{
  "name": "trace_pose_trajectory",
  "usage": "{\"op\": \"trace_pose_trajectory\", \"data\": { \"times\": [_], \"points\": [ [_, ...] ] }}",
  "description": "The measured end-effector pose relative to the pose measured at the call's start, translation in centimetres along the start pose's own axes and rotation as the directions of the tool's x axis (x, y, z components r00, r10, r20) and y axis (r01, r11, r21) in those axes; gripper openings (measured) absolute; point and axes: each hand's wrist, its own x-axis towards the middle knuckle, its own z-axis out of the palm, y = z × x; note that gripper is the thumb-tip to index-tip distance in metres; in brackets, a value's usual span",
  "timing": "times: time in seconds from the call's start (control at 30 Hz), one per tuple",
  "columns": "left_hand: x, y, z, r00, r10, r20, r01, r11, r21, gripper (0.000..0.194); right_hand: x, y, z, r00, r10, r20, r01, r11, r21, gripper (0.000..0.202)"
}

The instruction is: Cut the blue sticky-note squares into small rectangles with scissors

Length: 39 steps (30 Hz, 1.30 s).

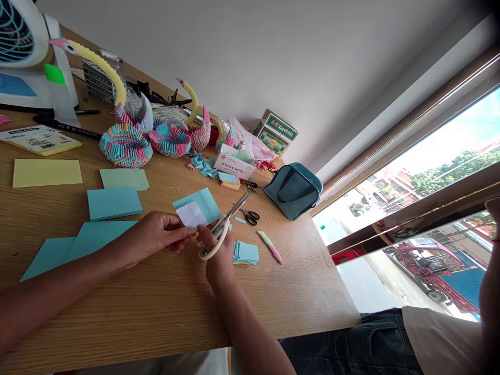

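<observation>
My left hand (166, 232) pinches the lower edge of a blue sheet of paper (208, 202) and a smaller white paper (190, 214) lying over it. White-handled scissors (237, 205) are gripped in my right hand (222, 263), blades pointing up and away to the right. The right thumb also presses near the white paper's lower corner. Just right of that hand lies a pile of small cut blue papers (246, 252). Larger blue sheets (103, 237) rest partly behind my left forearm, with a blue paper stack (114, 203) beyond them.
Folded-paper swans (125, 146) stand at the back left beside a fan (23, 57). Further right are a sticky note box (234, 163), black scissors (252, 216), a pastel pen-like item (269, 247) and a teal bag (292, 190). Another person's jeans (375, 344) show at the table's right edge.
</observation>
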Motion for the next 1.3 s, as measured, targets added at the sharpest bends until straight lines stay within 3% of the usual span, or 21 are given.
{"op": "trace_pose_trajectory", "data": {
  "times": [0.23, 0.47, 1.13, 1.3],
  "points": [
    [0.3, -1.1, -0.3, 0.997, 0.07, 0.009, -0.071, 0.995, 0.072, 0.035, 0.1, 0.2, 0.0, 1.0, 0.0, -0.013, 0.0, 1.0, -0.022, 0.026],
    [-0.4, 1.0, -0.1, 0.991, 0.042, -0.127, -0.056, 0.993, -0.103, 0.046, 0.0, 0.5, 0.0, 0.999, 0.013, -0.03, -0.013, 1.0, -0.002, 0.027],
    [-0.8, 1.6, 0.6, 0.979, -0.149, -0.14, 0.073, 0.893, -0.444, 0.048, -0.2, 0.5, 0.0, 0.997, -0.041, -0.062, 0.037, 0.997, -0.067, 0.03],
    [-1.1, 2.0, 0.9, 0.976, -0.153, -0.157, 0.069, 0.894, -0.442, 0.046, -0.1, 0.6, 0.1, 0.996, -0.051, -0.068, 0.046, 0.996, -0.082, 0.03]
  ]
}}
